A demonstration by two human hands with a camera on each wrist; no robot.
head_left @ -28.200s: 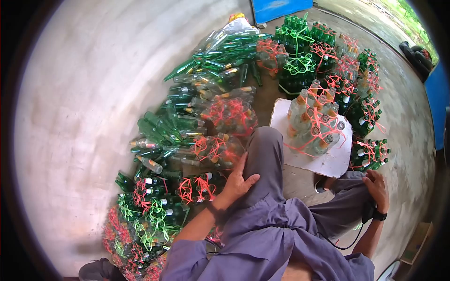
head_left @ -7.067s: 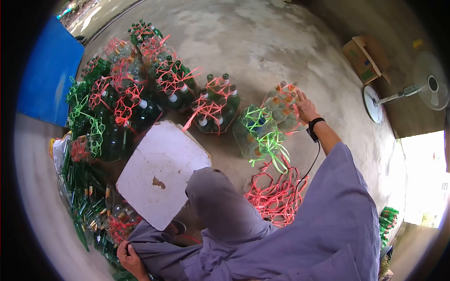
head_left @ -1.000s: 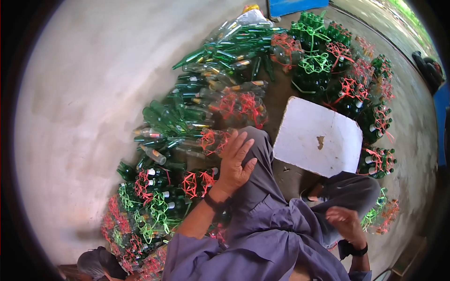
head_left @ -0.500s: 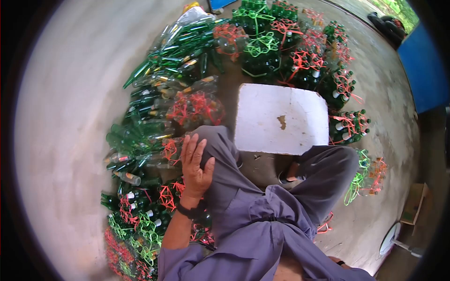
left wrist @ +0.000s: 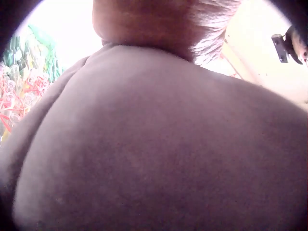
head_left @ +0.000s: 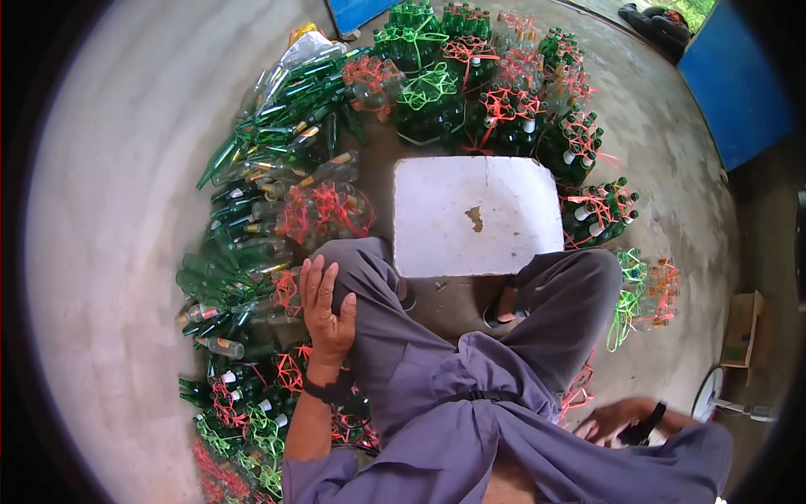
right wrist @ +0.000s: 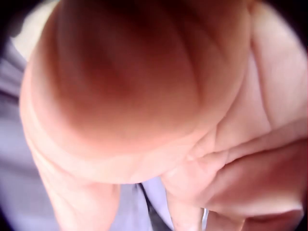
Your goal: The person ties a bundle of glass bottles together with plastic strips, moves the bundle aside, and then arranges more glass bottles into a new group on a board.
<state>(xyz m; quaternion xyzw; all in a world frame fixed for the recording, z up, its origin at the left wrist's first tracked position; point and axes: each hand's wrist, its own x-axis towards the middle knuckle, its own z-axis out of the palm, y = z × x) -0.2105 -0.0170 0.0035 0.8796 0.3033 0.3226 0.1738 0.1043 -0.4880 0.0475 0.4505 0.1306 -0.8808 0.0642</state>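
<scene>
Your left hand (head_left: 330,332), relaxed on your knee (head_left: 365,265), your right hand (head_left: 606,422), grip unclear, near red ribbon (head_left: 579,389).

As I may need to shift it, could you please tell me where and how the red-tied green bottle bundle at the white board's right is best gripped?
Probably by the bottle necks, coming from above and the right: the bundle stands upright, necks up and tied with red strap, with floor on its right and the white board close on its left. Strap tightness cannot be judged.
</scene>
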